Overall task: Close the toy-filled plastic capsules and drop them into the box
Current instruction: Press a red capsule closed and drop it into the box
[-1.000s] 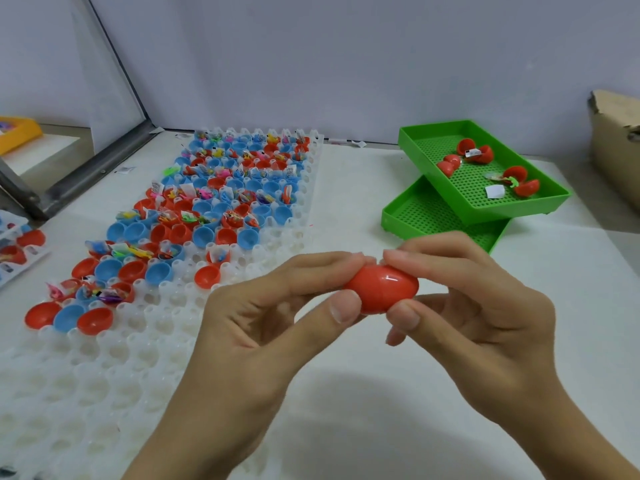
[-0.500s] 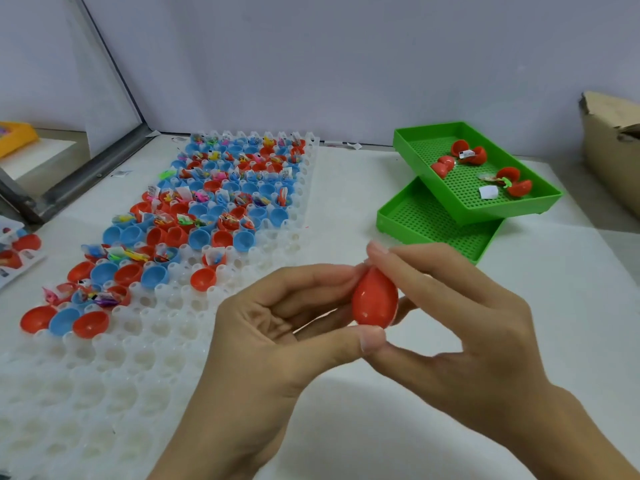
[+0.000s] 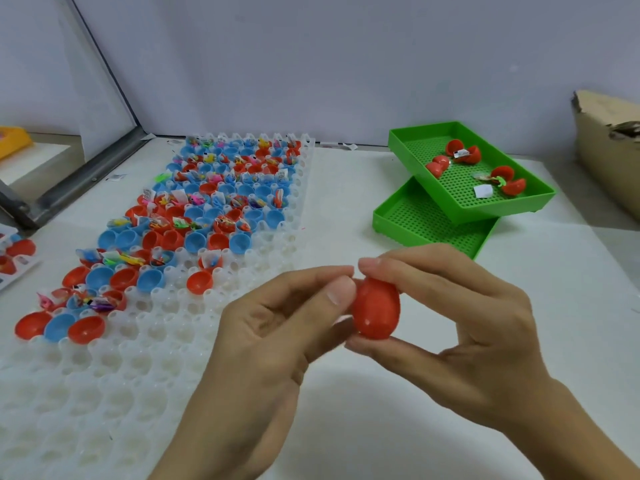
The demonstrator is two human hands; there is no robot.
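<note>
red capsule (image 3: 375,311) sits closed, egg-shaped, standing roughly upright w/ narrow end up, held in the air over the white table (image 3: 346,188), near front centre. right hand (image 3: 460,337) pinches it top & bottom: index fingertip on the top end, thumb under the bottom end, other fingers curled behind. left hand (image 3: 270,341) also grips it, thumb tip pressed on the capsule's upper left side, index finger reaching to the top next to the right index tip; the rest of its fingers are tucked behind, can't tell if they touch.

left of the hands, a white cell tray (image 3: 114,375) lies flat on the table. near rows are bare cells; further back the cells hold open capsule halves (image 3: 194,216), red & blue mixed, many w/ small colourful toys and paper slips in them. one lone red half (image 3: 199,281) sits at the edge of the filled zone, closest to the left hand.

back right, two green perforated trays: the upper green tray (image 3: 446,195) rests skewed across the lower green tray (image 3: 415,220). upper one holds a few open red capsules (image 3: 462,152) w/ bits of toy and a white slip. cardboard box (image 3: 609,150) at far right edge, only partly in view. far left edge: a yellow item (image 3: 12,142), and more red halves (image 3: 20,247) on a separate sheet.
</note>
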